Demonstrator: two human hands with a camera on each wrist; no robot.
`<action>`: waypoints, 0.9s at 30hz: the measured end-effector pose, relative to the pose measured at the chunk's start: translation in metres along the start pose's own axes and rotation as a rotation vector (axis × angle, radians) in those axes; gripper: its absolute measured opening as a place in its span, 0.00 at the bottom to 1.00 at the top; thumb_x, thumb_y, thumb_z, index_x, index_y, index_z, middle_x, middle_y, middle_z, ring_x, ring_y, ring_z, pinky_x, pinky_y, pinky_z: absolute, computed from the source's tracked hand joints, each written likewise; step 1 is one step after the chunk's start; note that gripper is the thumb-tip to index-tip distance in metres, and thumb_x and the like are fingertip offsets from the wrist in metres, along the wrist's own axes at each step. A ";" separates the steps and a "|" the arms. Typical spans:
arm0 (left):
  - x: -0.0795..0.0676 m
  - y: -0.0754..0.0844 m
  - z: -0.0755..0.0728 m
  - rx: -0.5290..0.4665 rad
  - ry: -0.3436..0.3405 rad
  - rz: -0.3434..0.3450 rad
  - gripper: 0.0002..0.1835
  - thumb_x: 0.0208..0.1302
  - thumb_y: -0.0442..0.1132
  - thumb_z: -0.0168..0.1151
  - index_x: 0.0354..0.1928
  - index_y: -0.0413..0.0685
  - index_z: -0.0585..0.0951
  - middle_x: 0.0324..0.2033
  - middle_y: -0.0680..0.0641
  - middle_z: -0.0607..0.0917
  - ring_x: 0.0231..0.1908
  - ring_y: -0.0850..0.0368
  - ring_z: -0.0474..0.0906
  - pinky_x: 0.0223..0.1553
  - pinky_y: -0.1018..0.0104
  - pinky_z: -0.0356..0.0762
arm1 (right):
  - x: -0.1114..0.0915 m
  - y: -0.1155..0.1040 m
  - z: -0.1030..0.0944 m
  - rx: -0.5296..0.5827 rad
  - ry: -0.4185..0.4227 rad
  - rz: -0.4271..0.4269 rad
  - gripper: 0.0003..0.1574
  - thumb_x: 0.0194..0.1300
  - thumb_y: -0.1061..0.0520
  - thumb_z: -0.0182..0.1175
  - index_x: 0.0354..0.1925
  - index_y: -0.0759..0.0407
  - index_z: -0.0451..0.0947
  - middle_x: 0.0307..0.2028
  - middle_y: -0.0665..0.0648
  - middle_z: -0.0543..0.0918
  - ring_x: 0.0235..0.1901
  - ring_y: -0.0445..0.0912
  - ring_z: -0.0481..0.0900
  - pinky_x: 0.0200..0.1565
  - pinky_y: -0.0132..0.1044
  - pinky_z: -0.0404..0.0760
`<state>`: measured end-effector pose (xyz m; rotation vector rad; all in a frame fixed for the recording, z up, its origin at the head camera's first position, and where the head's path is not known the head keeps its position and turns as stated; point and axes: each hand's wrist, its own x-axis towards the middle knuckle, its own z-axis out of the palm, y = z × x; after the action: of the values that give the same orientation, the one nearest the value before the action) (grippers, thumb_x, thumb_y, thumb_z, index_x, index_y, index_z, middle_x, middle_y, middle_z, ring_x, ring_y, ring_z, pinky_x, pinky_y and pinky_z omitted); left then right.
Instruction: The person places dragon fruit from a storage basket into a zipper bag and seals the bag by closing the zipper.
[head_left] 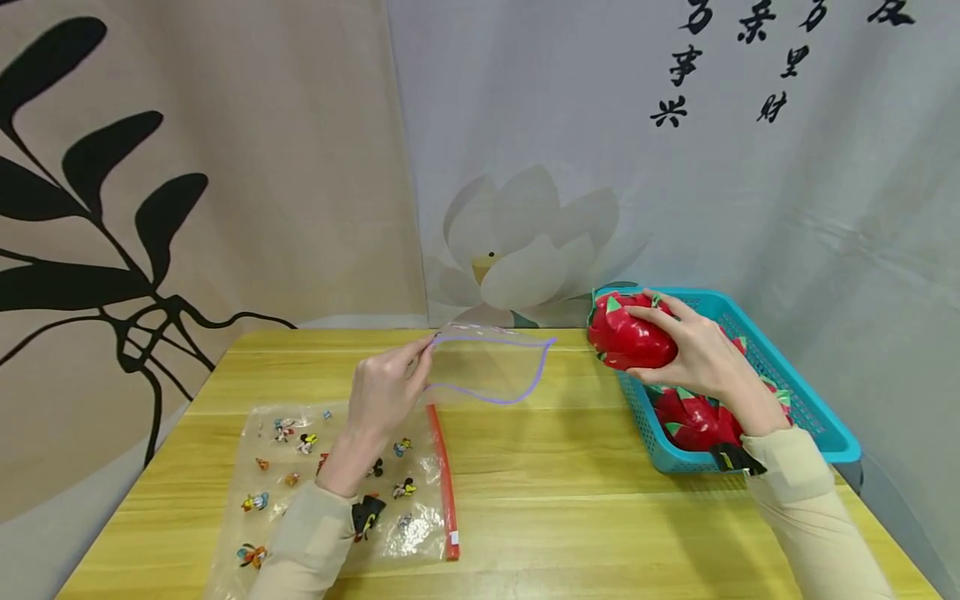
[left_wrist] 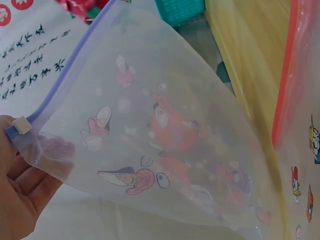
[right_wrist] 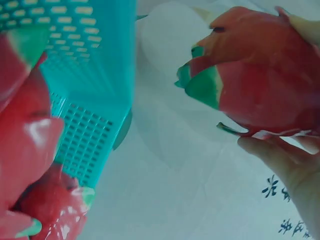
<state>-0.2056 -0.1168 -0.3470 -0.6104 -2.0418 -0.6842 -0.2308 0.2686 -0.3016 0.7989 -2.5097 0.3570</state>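
My left hand point(head_left: 390, 379) pinches one corner of a clear zip bag with a purple zip edge point(head_left: 534, 385), beside its slider. The bag's mouth gapes toward the right. In the left wrist view the bag point(left_wrist: 135, 150) shows pink and red cartoon prints. My right hand point(head_left: 693, 350) grips a red dragon fruit point(head_left: 630, 337) with green-tipped scales, raised over the left rim of a blue plastic basket point(head_left: 802, 392). Thumb and fingers spread around the fruit in the right wrist view. More dragon fruits point(head_left: 693, 421) lie inside the basket, partly hidden by my right arm.
A larger clear bag with a red zip edge point(head_left: 444, 483) and cartoon prints lies flat on the wooden table point(head_left: 555, 500), under my left forearm. Behind the table hangs a cloth backdrop point(head_left: 315, 167) with plant and flower prints.
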 end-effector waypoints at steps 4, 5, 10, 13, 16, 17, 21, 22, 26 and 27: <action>0.002 0.000 0.001 0.004 0.006 -0.007 0.07 0.57 0.30 0.60 0.34 0.33 0.83 0.23 0.39 0.86 0.05 0.69 0.59 0.08 0.86 0.49 | -0.001 -0.009 -0.003 0.053 0.044 -0.081 0.50 0.32 0.50 0.78 0.58 0.49 0.70 0.60 0.60 0.68 0.49 0.56 0.73 0.34 0.51 0.83; 0.002 0.000 0.001 0.003 0.008 -0.011 0.07 0.57 0.30 0.60 0.34 0.32 0.83 0.23 0.39 0.86 0.05 0.69 0.59 0.08 0.86 0.49 | -0.001 -0.011 -0.003 0.063 0.054 -0.104 0.51 0.31 0.51 0.79 0.57 0.49 0.70 0.59 0.60 0.68 0.49 0.55 0.73 0.34 0.51 0.83; 0.004 0.001 0.002 0.014 0.018 -0.023 0.07 0.58 0.31 0.60 0.34 0.33 0.84 0.22 0.40 0.86 0.06 0.68 0.61 0.08 0.86 0.50 | 0.000 -0.022 -0.005 0.142 0.102 -0.218 0.53 0.26 0.54 0.80 0.56 0.52 0.72 0.59 0.60 0.69 0.53 0.53 0.71 0.36 0.51 0.83; 0.006 0.000 0.002 0.018 0.022 -0.024 0.07 0.58 0.32 0.60 0.34 0.34 0.84 0.23 0.39 0.86 0.07 0.64 0.69 0.08 0.86 0.52 | 0.001 -0.030 -0.008 0.183 0.115 -0.273 0.53 0.23 0.56 0.81 0.55 0.54 0.73 0.61 0.60 0.69 0.56 0.51 0.69 0.44 0.36 0.82; 0.007 0.000 0.002 0.017 0.025 -0.026 0.07 0.58 0.32 0.60 0.34 0.34 0.84 0.24 0.39 0.86 0.13 0.58 0.79 0.10 0.85 0.60 | 0.003 -0.038 -0.009 0.223 0.131 -0.326 0.54 0.22 0.55 0.81 0.54 0.55 0.73 0.60 0.61 0.70 0.57 0.49 0.69 0.50 0.20 0.73; 0.007 0.001 0.003 0.018 0.026 -0.026 0.07 0.58 0.32 0.60 0.34 0.34 0.84 0.25 0.38 0.86 0.15 0.56 0.81 0.10 0.85 0.61 | 0.003 -0.040 -0.010 0.239 0.138 -0.345 0.53 0.23 0.54 0.81 0.54 0.56 0.74 0.60 0.62 0.71 0.57 0.48 0.69 0.52 0.17 0.69; 0.008 0.001 0.003 0.021 0.035 -0.034 0.07 0.58 0.32 0.60 0.34 0.34 0.84 0.26 0.38 0.86 0.20 0.52 0.83 0.11 0.83 0.63 | 0.007 -0.048 -0.011 0.346 0.167 -0.450 0.47 0.33 0.45 0.77 0.52 0.62 0.74 0.58 0.68 0.71 0.58 0.50 0.70 0.53 0.20 0.71; 0.009 0.001 0.003 0.020 0.036 -0.038 0.07 0.58 0.32 0.60 0.34 0.34 0.84 0.26 0.38 0.86 0.20 0.52 0.84 0.11 0.83 0.63 | 0.007 -0.050 -0.011 0.372 0.170 -0.469 0.46 0.36 0.43 0.75 0.52 0.64 0.74 0.57 0.69 0.71 0.58 0.51 0.70 0.53 0.20 0.72; 0.010 0.001 0.004 0.010 0.035 -0.060 0.08 0.59 0.32 0.59 0.35 0.34 0.84 0.25 0.38 0.86 0.21 0.52 0.84 0.11 0.83 0.63 | 0.008 -0.058 -0.013 0.467 0.180 -0.518 0.45 0.39 0.42 0.74 0.50 0.67 0.75 0.56 0.72 0.71 0.60 0.52 0.68 0.53 0.23 0.73; 0.010 0.001 0.004 0.009 0.032 -0.064 0.08 0.59 0.32 0.58 0.35 0.34 0.84 0.25 0.38 0.86 0.21 0.52 0.84 0.12 0.83 0.64 | 0.008 -0.060 -0.013 0.486 0.179 -0.525 0.45 0.38 0.42 0.74 0.50 0.68 0.74 0.56 0.73 0.70 0.61 0.52 0.67 0.53 0.23 0.73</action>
<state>-0.2125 -0.1119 -0.3402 -0.5279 -2.0406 -0.7171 -0.1957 0.2219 -0.2803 1.4916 -1.9647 0.8187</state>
